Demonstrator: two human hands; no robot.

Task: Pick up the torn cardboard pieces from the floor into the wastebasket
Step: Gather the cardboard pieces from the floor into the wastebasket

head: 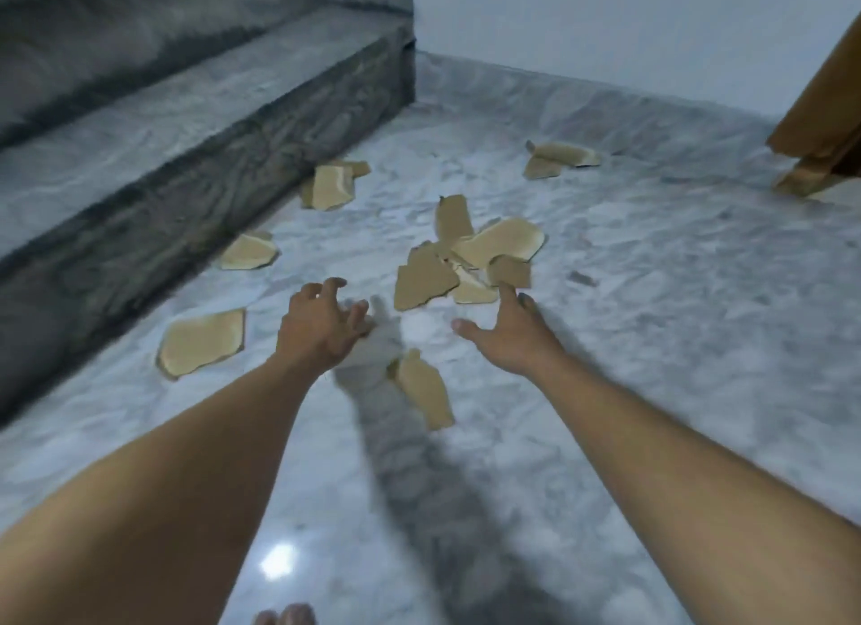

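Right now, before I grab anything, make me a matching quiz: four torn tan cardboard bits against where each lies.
Things: 1 narrow tan cardboard strip; 2 folded tan cardboard piece; 3 large flat tan cardboard piece; 4 heap of torn tan cardboard pieces.
Places: A beside the grey step, left of the left hand; B just past the right hand; C nearest, between both forearms; D far off, towards the back wall.
Pairs: 1-C, 2-D, 3-A, 4-B.

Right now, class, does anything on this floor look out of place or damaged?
Yes. Torn cardboard pieces litter the marble floor: a heap in the middle, loose ones along the step, one closest to the camera, another near the far wall. Their edges are ragged. The left hand and right hand reach toward the heap, holding nothing.
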